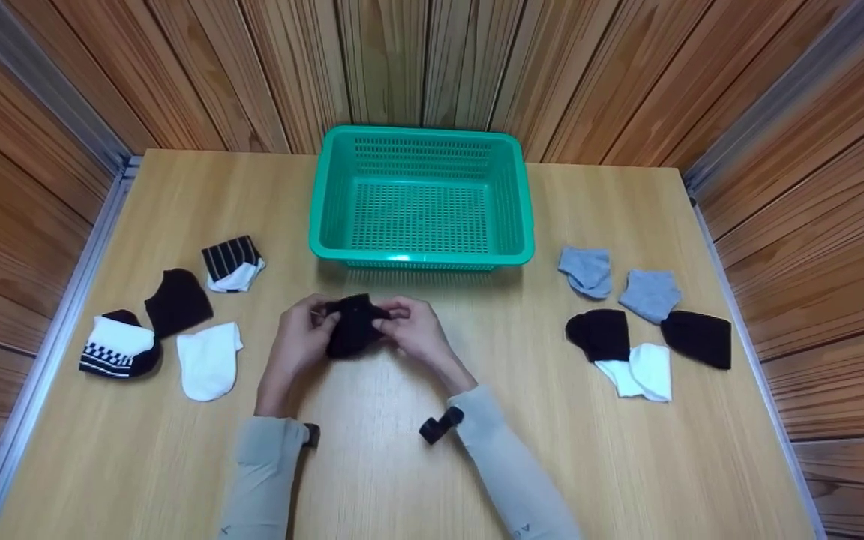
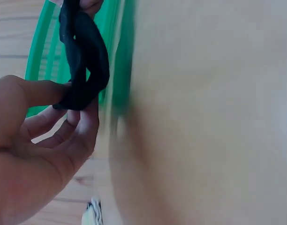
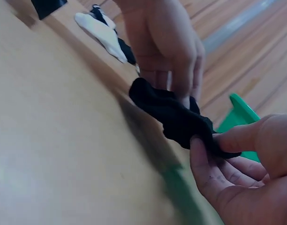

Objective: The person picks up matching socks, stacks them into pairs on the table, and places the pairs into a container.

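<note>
A black sock (image 1: pixel 355 327) is held up between both hands, in front of the green basket (image 1: pixel 421 259). My left hand (image 1: pixel 303 335) pinches its left side between thumb and fingers. On the other side my right hand (image 1: pixel 418 330) pinches it the same way. Seen from the left wrist, the black sock (image 2: pixel 89 56) shows a gap between its layers, with the left thumb on one side and fingers on the other. In the right wrist view the sock (image 3: pixel 174 115) spans from one hand to the other, above the tabletop.
To the left lie a striped sock (image 1: pixel 232 262), a dark sock (image 1: pixel 178 302), a white sock (image 1: pixel 209 361) and a patterned black-and-white one (image 1: pixel 120 344). On the right are grey socks (image 1: pixel 586 271), black socks (image 1: pixel 601 334) and a white sock (image 1: pixel 642 373). Wooden panels (image 1: pixel 432 67) border the table.
</note>
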A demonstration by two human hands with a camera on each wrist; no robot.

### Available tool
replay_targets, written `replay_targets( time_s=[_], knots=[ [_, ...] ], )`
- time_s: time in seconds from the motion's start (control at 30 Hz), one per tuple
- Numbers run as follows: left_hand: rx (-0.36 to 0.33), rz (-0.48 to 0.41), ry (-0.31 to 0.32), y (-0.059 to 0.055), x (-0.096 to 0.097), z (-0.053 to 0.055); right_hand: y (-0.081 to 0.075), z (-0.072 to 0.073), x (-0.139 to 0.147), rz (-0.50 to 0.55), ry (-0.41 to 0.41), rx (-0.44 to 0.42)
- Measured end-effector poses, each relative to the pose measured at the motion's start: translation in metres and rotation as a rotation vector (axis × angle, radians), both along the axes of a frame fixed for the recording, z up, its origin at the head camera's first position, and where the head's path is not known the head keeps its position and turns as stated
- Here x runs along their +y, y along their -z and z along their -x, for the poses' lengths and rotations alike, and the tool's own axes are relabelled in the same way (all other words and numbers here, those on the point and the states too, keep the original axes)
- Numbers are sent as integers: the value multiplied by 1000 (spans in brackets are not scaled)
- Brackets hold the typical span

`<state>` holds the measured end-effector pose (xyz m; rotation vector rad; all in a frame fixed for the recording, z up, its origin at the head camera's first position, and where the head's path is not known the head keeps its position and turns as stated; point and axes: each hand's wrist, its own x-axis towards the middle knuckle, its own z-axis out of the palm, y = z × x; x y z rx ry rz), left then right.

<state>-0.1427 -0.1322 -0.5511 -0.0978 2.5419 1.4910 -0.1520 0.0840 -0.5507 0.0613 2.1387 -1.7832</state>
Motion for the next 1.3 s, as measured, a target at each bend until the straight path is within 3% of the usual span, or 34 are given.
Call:
replay_targets(
  time_s=[0.27,0.6,0.93,1.3],
  knots=[
    [113,-53,36,5,49,-8,4,-9,54,22,88,19],
    [137,-134,97,6,93,-4,12,-22,96,61,234,14],
    [73,-182,123,10,108,-2,15,-29,110,53,326,1],
    [81,-137,121,12,114,3,10,-34,109,-25,349,10]
  ],
)
